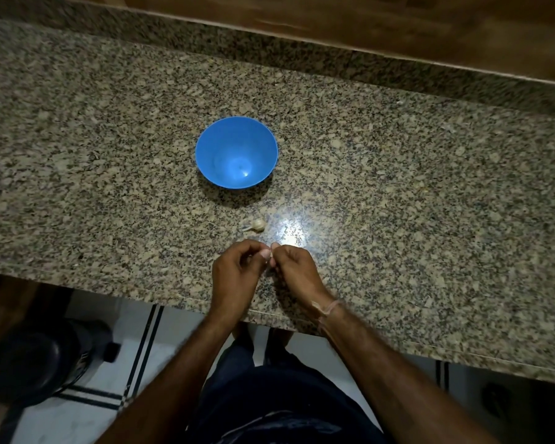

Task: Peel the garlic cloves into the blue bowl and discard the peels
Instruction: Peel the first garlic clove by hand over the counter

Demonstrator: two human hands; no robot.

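A blue bowl stands upright on the speckled granite counter, with nothing visible inside it. An unpeeled garlic clove lies on the counter between the bowl and my hands. Near the counter's front edge, my left hand and my right hand meet fingertip to fingertip. Both pinch a small pale garlic clove that is mostly hidden by the fingers.
The counter's front edge runs just under my wrists. Behind the counter rises a granite backsplash and a wooden wall. A dark round bin stands on the tiled floor at lower left.
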